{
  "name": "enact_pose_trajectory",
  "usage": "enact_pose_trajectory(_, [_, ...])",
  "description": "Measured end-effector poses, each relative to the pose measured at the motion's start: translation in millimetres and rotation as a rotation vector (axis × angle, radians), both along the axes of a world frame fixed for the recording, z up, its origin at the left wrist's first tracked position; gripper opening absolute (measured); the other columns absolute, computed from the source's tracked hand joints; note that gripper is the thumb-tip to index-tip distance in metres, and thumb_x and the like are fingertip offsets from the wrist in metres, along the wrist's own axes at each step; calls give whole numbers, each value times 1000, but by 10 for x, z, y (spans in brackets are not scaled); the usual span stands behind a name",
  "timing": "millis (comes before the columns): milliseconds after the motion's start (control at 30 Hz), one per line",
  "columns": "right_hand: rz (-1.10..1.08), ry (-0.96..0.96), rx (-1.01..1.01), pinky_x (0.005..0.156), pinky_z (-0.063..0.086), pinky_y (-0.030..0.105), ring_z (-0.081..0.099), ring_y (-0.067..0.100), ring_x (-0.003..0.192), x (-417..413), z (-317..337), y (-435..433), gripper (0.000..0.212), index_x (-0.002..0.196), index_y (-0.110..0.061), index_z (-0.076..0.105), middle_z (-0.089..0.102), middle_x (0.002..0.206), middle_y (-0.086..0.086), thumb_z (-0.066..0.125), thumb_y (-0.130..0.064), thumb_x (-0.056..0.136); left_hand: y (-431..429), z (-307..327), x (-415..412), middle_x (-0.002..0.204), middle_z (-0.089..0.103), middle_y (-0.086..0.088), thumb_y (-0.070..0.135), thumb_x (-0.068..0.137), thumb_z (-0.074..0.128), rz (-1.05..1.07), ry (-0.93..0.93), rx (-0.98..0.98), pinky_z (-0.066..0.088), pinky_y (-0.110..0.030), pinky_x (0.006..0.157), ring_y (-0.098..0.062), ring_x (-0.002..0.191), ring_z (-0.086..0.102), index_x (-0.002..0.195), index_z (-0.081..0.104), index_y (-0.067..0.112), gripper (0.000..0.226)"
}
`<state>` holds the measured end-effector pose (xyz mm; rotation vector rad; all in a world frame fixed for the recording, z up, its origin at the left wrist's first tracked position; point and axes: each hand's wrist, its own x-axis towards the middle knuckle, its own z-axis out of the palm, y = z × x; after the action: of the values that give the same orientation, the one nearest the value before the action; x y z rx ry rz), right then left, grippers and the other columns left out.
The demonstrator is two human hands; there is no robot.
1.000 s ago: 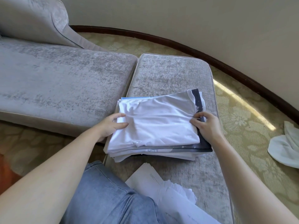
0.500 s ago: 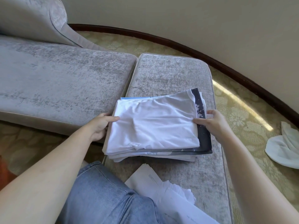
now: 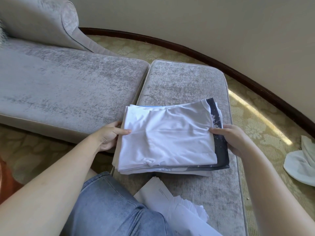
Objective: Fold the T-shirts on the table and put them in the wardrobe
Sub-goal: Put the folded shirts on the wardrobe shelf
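Starting nearest: denim knee [image 3: 109, 210] bottom centre, loose papers [image 3: 163, 200] just beside it on the near end of the grey ottoman [image 3: 184, 79]. Beyond the papers sits the stack of folded T-shirts [image 3: 167, 142], on the ottoman, dead ahead and between both hands.

The stack's long axis runs left to right, so each short edge faces a hand. Left hand [image 3: 109, 138] pinches the left edge, thumb on top of the cloth and fingers curled round the side. Right hand [image 3: 233, 140] pinches the right edge the same way, thumb on top and fingers hidden under. Both are equally near, so this looks like a two-hand lift for the wardrobe run; folding looks done for this pile.

The top layer is a white shirt [image 3: 170, 130], slightly rumpled, with a small bunch at the near edge. A dark printed shirt [image 3: 219, 150] pokes out on the right, a blue sliver shows at the far left corner, and more white layers lie below. Layers are misaligned and could slide if tipped.

Farther: sofa [image 3: 68, 82] to the left and a white cloth [image 3: 301, 166] on the carpet [image 3: 265, 120] to the right. No wardrobe in view.
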<state>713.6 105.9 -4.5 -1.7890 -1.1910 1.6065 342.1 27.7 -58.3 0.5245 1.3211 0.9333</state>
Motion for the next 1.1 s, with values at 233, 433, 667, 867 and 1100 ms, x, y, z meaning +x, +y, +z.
enact_pose_trajectory(233, [10,-37,10,75,57,43,68,30,77,-47,2,-7,18,93,0,65,72,90,18,72,-15,86,28,29,33,85,75,-7,-5,87,61,60,166,-62,53,-33,67,-19,71,70,106,64,11,25])
enact_pose_trajectory(433, [68,-122,61,79,58,51,70,34,84,-38,7,-29,28,101,-2,62,73,92,17,73,-23,86,34,42,77,92,71,-10,-2,88,63,79,215,-89,52,-34,68,-24,80,67,114,61,8,28])
enact_pose_trajectory(667, [-40,-84,146,58,56,32,69,29,74,-68,24,-162,26,107,2,62,71,96,20,70,-11,86,-38,152,125,95,69,-7,2,91,62,4,262,-99,50,-34,66,-22,83,65,116,57,15,29])
enact_pose_trajectory(867, [-77,-77,210,54,55,32,68,27,69,-11,179,-313,28,107,3,61,70,94,20,71,-9,85,-158,242,205,96,69,-6,1,91,62,-12,283,-85,49,-34,66,-21,84,65,115,57,14,28])
enact_pose_trajectory(1100, [-85,-117,256,61,55,36,65,28,67,201,335,-529,18,98,0,64,70,91,21,70,-10,84,-312,335,303,104,71,-8,6,90,65,-195,252,-131,51,-34,72,-21,90,66,115,62,7,26])
